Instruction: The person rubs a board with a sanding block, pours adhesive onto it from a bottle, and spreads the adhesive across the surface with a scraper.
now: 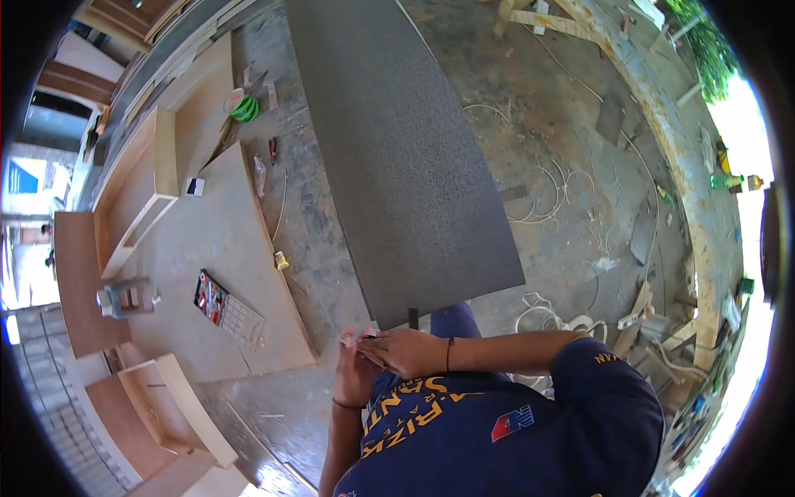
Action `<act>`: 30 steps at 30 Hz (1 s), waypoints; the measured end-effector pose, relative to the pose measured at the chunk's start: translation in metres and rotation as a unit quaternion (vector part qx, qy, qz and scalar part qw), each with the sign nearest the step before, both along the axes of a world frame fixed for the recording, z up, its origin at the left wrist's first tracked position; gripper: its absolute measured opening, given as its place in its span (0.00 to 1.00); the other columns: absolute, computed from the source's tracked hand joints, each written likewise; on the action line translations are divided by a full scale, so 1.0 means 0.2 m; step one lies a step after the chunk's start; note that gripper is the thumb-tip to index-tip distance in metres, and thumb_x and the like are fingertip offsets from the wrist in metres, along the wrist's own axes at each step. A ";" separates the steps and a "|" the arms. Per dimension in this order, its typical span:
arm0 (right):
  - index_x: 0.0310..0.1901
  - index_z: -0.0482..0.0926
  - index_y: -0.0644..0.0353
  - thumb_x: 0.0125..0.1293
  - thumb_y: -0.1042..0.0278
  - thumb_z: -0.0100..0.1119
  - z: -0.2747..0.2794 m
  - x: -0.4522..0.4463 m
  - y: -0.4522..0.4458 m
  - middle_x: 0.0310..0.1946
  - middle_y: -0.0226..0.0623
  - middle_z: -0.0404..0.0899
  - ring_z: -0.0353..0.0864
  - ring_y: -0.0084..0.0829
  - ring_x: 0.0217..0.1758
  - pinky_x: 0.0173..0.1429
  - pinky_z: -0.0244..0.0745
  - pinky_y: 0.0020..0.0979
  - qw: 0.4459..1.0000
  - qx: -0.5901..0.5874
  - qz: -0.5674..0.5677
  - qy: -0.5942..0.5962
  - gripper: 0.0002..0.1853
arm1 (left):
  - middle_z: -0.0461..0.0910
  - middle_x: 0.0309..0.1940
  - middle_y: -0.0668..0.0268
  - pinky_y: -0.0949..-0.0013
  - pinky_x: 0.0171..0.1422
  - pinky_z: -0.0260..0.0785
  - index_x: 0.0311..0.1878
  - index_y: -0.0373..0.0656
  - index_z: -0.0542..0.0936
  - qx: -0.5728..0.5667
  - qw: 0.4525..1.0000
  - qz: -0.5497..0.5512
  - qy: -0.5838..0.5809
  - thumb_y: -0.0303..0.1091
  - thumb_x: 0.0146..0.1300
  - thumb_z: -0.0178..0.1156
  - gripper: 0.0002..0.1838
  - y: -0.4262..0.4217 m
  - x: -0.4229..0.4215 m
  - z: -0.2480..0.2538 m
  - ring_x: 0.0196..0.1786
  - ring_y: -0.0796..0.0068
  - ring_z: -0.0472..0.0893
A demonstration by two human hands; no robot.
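Observation:
My left hand (354,377) is raised in front of my chest, its fingers closed at the tips. My right hand (407,352) reaches across and meets it, fingers bent together. A thin brownish piece shows between the hands, too small and covered to name. Just beyond them is the near end of a long dark grey panel (406,166), which stretches away from me. A short black strip (413,317) pokes out from its near edge, close to my right hand.
A wooden board (224,248) on the left carries an open box of small parts (211,296). Nearby are a green spool (241,106), red-handled pliers (272,149) and wooden frames (166,153). Loose cable (556,186) lies on the concrete floor at right.

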State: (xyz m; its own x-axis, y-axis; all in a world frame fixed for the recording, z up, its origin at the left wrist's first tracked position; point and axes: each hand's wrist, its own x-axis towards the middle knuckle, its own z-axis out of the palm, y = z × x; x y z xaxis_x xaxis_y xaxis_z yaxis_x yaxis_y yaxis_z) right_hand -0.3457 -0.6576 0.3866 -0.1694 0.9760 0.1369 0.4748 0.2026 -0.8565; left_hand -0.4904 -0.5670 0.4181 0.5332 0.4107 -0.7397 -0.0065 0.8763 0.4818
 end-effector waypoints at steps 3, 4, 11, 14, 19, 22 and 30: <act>0.66 0.60 0.66 0.61 0.64 0.56 -0.01 -0.08 0.16 0.56 0.50 0.74 0.72 0.49 0.59 0.67 0.63 0.42 0.997 -0.046 -0.055 -0.012 0.33 | 0.68 0.59 0.61 0.53 0.62 0.67 0.56 0.50 0.66 0.059 0.996 -0.066 -0.020 0.40 0.68 0.49 0.15 0.22 -0.06 -0.22 0.57 0.58 0.72; 0.66 0.60 0.65 0.61 0.63 0.56 0.00 -0.10 0.22 0.58 0.50 0.72 0.71 0.49 0.61 0.69 0.62 0.42 0.991 -0.109 -0.079 -0.002 0.33 | 0.69 0.58 0.61 0.53 0.66 0.63 0.52 0.48 0.67 -0.029 0.999 0.003 -0.035 0.32 0.65 0.49 0.13 0.28 -0.01 -0.19 0.59 0.57 0.72; 0.65 0.64 0.63 0.63 0.62 0.54 -0.17 -0.52 0.71 0.64 0.46 0.67 0.69 0.43 0.65 0.72 0.58 0.41 0.954 -0.107 -0.270 -0.070 0.30 | 0.66 0.63 0.60 0.50 0.69 0.60 0.58 0.46 0.67 -0.038 0.973 -0.165 -0.160 0.39 0.67 0.47 0.18 0.92 -0.27 -0.51 0.63 0.55 0.69; 0.66 0.63 0.63 0.64 0.64 0.52 -0.17 -0.65 0.96 0.64 0.47 0.67 0.67 0.43 0.66 0.73 0.57 0.42 0.941 -0.121 -0.316 0.023 0.29 | 0.52 0.72 0.58 0.54 0.72 0.55 0.70 0.49 0.56 0.008 0.983 -0.173 -0.064 0.51 0.70 0.46 0.30 1.17 -0.32 -0.43 0.70 0.55 0.62; 0.68 0.59 0.59 0.65 0.72 0.47 -0.37 -0.34 1.13 0.65 0.46 0.65 0.64 0.45 0.68 0.72 0.56 0.47 0.855 -0.155 -0.488 0.081 0.29 | 0.43 0.75 0.54 0.58 0.75 0.43 0.74 0.44 0.46 0.170 0.944 -0.271 0.082 0.60 0.67 0.48 0.42 1.57 -0.14 -0.47 0.75 0.54 0.50; 0.71 0.55 0.56 0.67 0.71 0.44 -0.56 -0.06 1.06 0.68 0.42 0.62 0.55 0.43 0.74 0.74 0.49 0.51 0.747 -0.180 -0.640 -0.011 0.30 | 0.43 0.73 0.45 0.54 0.76 0.41 0.73 0.37 0.44 0.472 0.771 -0.423 0.068 0.54 0.66 0.55 0.45 1.82 0.09 -0.73 0.75 0.47 0.48; 0.72 0.53 0.56 0.69 0.62 0.43 -1.35 0.62 1.59 0.74 0.38 0.51 0.43 0.40 0.78 0.76 0.35 0.53 0.695 -0.244 -0.644 -0.205 0.30 | 0.50 0.72 0.49 0.38 0.64 0.60 0.73 0.37 0.39 0.367 0.754 -0.425 0.341 0.71 0.55 0.54 0.59 2.04 1.32 -1.45 0.70 0.46 0.60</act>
